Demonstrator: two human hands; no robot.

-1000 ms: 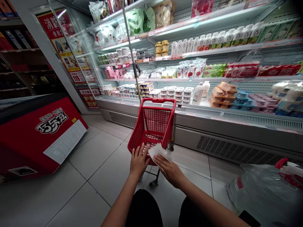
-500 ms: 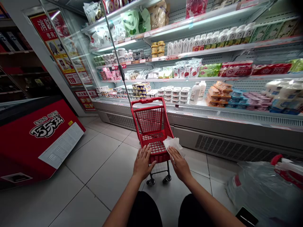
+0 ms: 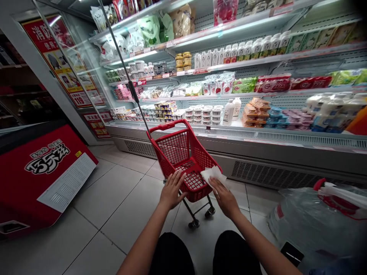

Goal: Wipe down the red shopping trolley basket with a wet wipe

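A small red shopping cart (image 3: 172,147) with a lattice basket stands in front of me, turned at an angle, its tall pole leaning up to the left. My left hand (image 3: 172,190) rests at the basket's near left edge, fingers spread, with nothing in it. At the near right corner of the basket, my right hand (image 3: 223,194) holds a crumpled white cloth or tissue (image 3: 212,175) against the rim. The undersides of the fingers are hidden.
Behind the cart runs a refrigerated shelf (image 3: 177,99) of dairy goods. A red freezer (image 3: 48,175) stands at left. Wrapped water bottles (image 3: 309,214) and a dark phone-like object (image 3: 291,254) are at lower right.
The cart has turned, its wheels and near end swinging right. My right hand and the white cloth have shifted slightly right with it; my left hand stays at the near left edge.
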